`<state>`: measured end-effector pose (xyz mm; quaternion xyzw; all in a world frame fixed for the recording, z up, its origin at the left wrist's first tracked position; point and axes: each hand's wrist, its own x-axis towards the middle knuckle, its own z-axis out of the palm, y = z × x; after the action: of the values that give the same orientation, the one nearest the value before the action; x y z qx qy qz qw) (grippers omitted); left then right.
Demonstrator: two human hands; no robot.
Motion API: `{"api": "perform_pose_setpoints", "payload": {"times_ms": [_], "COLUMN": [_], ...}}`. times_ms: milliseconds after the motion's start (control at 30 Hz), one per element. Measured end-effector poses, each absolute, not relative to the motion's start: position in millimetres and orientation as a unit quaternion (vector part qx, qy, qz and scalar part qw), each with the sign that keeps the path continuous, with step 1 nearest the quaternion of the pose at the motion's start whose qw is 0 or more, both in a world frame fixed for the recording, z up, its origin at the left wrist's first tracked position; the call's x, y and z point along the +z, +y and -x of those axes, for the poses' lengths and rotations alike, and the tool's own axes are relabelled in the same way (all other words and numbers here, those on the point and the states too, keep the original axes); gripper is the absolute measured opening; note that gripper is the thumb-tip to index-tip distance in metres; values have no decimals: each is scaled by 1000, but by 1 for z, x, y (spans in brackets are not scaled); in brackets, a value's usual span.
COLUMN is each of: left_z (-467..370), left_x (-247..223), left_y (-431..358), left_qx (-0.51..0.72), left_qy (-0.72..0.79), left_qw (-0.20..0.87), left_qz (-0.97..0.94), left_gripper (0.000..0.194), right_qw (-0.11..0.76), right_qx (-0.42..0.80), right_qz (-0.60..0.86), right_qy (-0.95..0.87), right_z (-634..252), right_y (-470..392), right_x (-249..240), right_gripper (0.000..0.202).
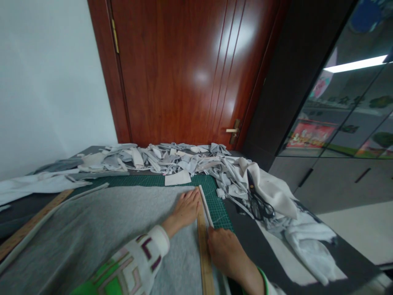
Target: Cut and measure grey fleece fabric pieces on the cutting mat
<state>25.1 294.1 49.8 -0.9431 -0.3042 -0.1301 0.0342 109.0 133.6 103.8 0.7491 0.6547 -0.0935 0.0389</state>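
Observation:
A large grey cloth (123,221) lies over a green cutting mat (221,211). Along the cloth's right side runs a wooden ruler (204,246). My left hand (186,208) rests flat, with its fingertips on the ruler's far end and the palm side over the cloth. Just right of the ruler, my right hand (225,250) is closed in a fist; whatever it grips is hidden by the fingers. A narrow strip of cloth (206,207) lies between the ruler and the bare mat, running toward my right hand.
Cloth scraps (184,159) pile along the table's far side. Black-handled scissors (258,200) lie among scraps at right, near white cloth (310,241). Another wooden ruler (37,219) lies at left. A wooden door (184,73) and a cabinet (331,184) stand beyond the table.

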Motion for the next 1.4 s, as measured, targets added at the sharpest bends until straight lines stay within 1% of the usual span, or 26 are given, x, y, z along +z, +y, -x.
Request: {"api": "perform_pose_setpoints", "payload": {"times_ms": [167,267,433,567,700,800,900,1100,1400], "left_z": [-17,3,44,52,49,48,47,42,40], "left_x": [62,75,84,77,70,70,73,79,81], "left_y": [293,282,236,205,197,196,192,182,180], "left_qx": [-88,-46,19,25,5,-10,-1,25,32], "left_qy": [-302,-269,-222,-217,-216,-209,-214,-235,-243], "left_qw": [-10,-54,-120,-171,-168,-155,-138,-119,-108], "left_qz": [949,961,968,961,962,966,967,964,963], "left_gripper": [54,63,81,85,84,92,100,108,108], "right_qw": [25,29,18,16,7,-7,-7,-5,14], "right_qx": [-97,-109,-104,-103,-92,-82,-76,-68,-73], "right_qz": [-747,-750,-739,-732,-735,-736,-733,-724,-682], "right_qy": [657,652,666,674,672,672,676,686,728], "right_z": [-112,-113,-117,-120,-122,-123,-125,-126,-128], "right_y": [131,130,128,125,124,124,125,122,109], "right_x": [106,106,102,100,99,98,97,96,101], "right_gripper": [39,38,37,36,35,33,33,32,30]}}
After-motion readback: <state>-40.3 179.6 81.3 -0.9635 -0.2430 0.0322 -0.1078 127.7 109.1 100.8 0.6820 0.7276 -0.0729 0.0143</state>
